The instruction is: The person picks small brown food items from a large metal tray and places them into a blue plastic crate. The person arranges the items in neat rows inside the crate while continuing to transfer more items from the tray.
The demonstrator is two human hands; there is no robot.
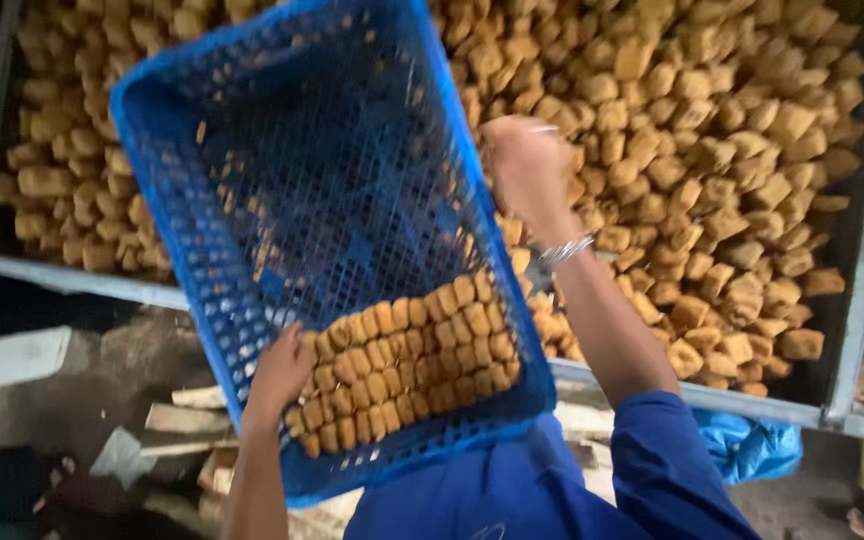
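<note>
A blue plastic mesh crate [312, 170] is tilted up over a big tray of golden fried cubes [712, 150]. A neat block of the same fried cubes [402, 370] lies in the crate's near end. My left hand [277, 375] rests inside the crate, touching the cubes at their left edge. My right hand [522, 165] is closed on the crate's right rim; a metal bracelet [564, 250] circles that wrist. A blue sleeve covers my right upper arm.
The metal-framed tray [857, 330] spans the whole back, heaped with loose cubes. Below its front edge lie split firewood pieces [182, 420], a blue plastic bag [752, 445] and dark ground with scraps.
</note>
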